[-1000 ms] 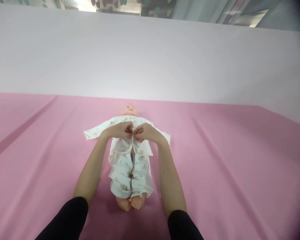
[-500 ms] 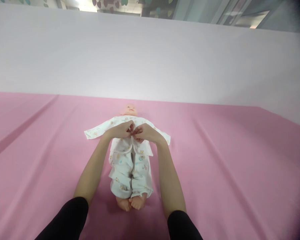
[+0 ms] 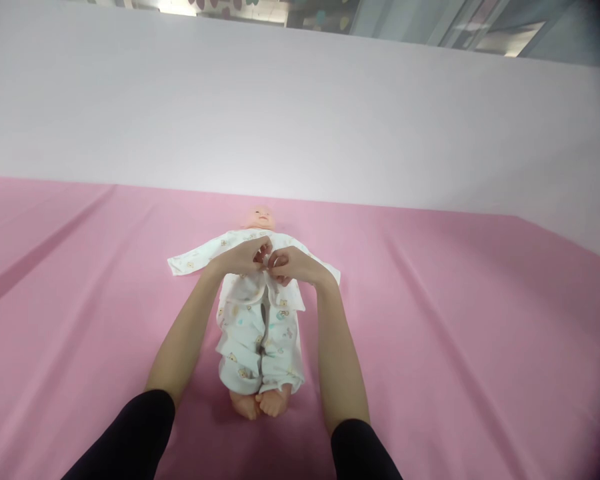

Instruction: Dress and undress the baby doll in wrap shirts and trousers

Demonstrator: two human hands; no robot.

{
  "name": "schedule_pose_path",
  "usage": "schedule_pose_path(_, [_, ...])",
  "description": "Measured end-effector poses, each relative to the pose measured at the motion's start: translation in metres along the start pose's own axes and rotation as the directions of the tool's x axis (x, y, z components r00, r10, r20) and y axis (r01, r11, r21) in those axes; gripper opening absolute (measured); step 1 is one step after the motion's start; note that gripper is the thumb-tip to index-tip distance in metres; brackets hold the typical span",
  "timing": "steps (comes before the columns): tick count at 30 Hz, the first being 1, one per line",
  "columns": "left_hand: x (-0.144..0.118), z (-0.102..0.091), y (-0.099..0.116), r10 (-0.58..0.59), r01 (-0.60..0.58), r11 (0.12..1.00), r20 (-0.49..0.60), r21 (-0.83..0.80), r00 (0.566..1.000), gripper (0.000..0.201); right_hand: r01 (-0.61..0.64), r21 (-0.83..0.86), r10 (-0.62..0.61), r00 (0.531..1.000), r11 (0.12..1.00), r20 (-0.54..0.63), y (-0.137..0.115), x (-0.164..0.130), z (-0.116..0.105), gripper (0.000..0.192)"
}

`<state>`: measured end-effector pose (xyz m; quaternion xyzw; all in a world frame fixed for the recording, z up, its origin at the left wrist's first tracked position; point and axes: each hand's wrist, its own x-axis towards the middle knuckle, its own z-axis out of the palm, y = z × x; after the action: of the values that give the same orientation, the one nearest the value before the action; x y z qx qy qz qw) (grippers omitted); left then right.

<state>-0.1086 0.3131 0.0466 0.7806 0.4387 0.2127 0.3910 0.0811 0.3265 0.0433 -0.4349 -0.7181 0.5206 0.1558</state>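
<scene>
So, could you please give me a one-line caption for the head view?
Both hands, left and right, pinch the doll's white top at its chest on a pink sheet.

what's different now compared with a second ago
Very little. Both hands stayed together at the doll's chest, left hand and right hand still pinching the front of its top; only the fingers shifted slightly. The view tipped down a touch. The doll lies as before on the pink sheet, sleeves spread, feet toward the camera.
</scene>
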Motion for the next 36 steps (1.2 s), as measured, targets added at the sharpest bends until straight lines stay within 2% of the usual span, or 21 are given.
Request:
schedule_pose_path(8, [-0.002, -0.001, -0.001, 0.036, -0.037, 0.998, -0.026, -0.052, 0.999, 0.024, 0.057, -0.027, -0.058, 0.998, 0.998, -0.029, 0.002, 0.002, 0.002, 0.008])
schedule_pose_path(13, [-0.003, -0.005, -0.004, 0.075, -0.080, 0.994, -0.073, -0.079, 0.995, 0.024, -0.007, -0.050, 0.006, 1.000, 0.999, -0.030, 0.005, 0.003, 0.001, 0.004])
schedule_pose_path(18, [-0.004, -0.007, -0.005, 0.084, -0.089, 0.995, -0.074, -0.056, 0.994, 0.022, 0.059, -0.008, -0.059, 0.995, 0.998, -0.078, -0.004, -0.008, -0.002, 0.006])
schedule_pose_path(23, [-0.003, -0.006, -0.002, 0.066, -0.070, 0.996, -0.063, -0.057, 0.996, 0.021, 0.052, -0.077, -0.062, 0.988, 0.996, -0.142, -0.011, -0.010, 0.003, 0.006])
schedule_pose_path(30, [-0.004, -0.006, -0.001, 0.123, -0.123, 0.992, -0.095, 0.008, 0.988, 0.016, 0.036, 0.019, -0.035, 0.998, 0.999, -0.045, -0.003, -0.001, 0.002, 0.007])
schedule_pose_path(36, [-0.004, -0.006, 0.001, 0.134, -0.134, 0.991, -0.080, 0.007, 0.988, 0.015, 0.001, 0.064, -0.003, 1.000, 0.998, 0.031, -0.001, 0.001, 0.000, 0.008])
